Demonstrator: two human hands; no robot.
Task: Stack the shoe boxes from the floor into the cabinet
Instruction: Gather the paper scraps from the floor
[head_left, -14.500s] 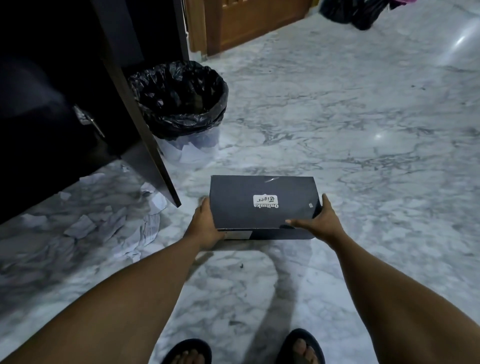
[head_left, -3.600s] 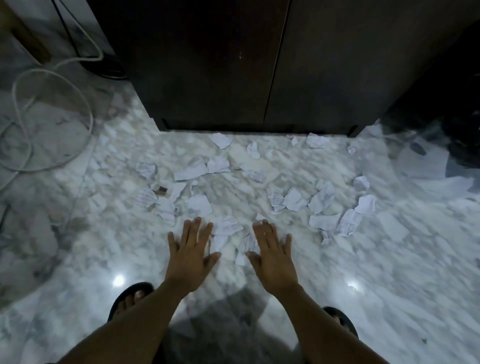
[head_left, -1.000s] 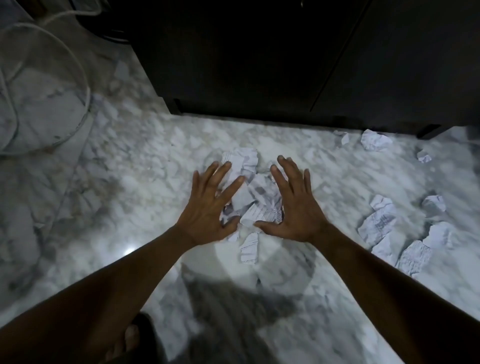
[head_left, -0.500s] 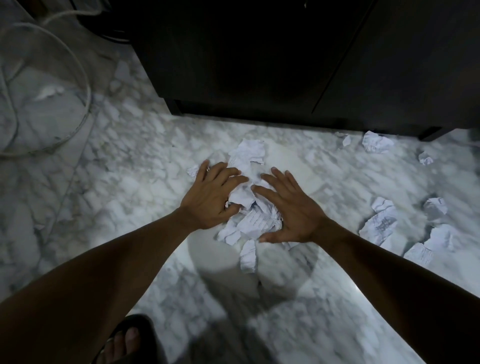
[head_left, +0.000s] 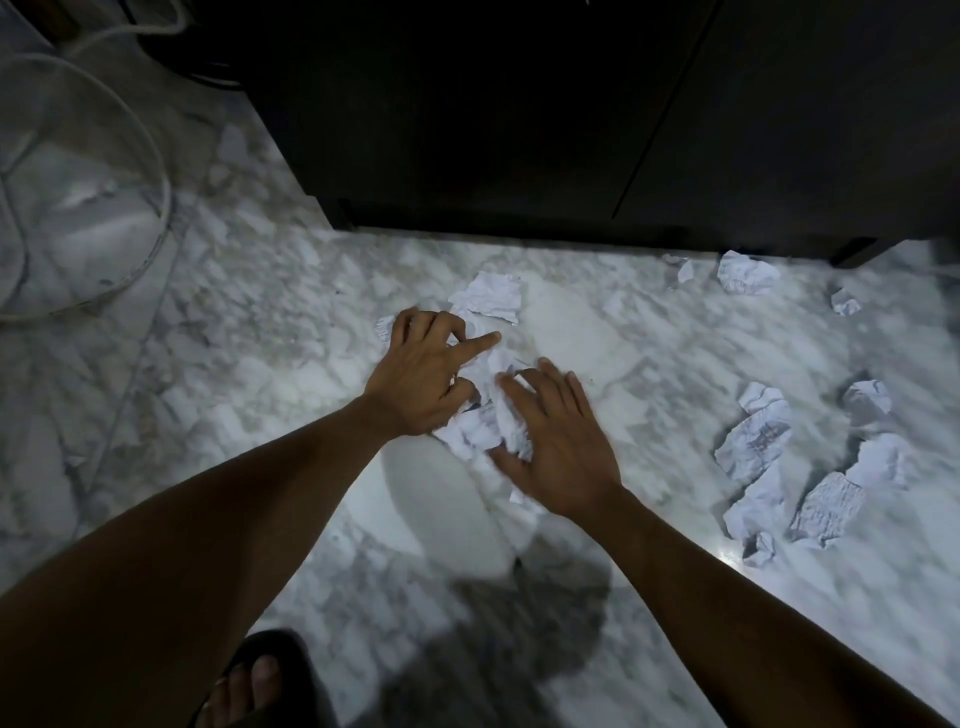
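At mid-frame, below the dark wooden cabinet (head_left: 519, 130), the left hand (head_left: 418, 376) curls on crumpled white paper scraps (head_left: 480, 431) and the right hand (head_left: 558, 447) presses flat beside it, with no shoe box showing, so this looks like floor-clearing that next needs a two-handed scoop.

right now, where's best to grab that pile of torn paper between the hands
Take the paper pile at its outer edges, low against the floor, from left and right together. It's a loose heap of crumpled scraps, so a top pinch would likely lift few; the left hand and right hand flank it.
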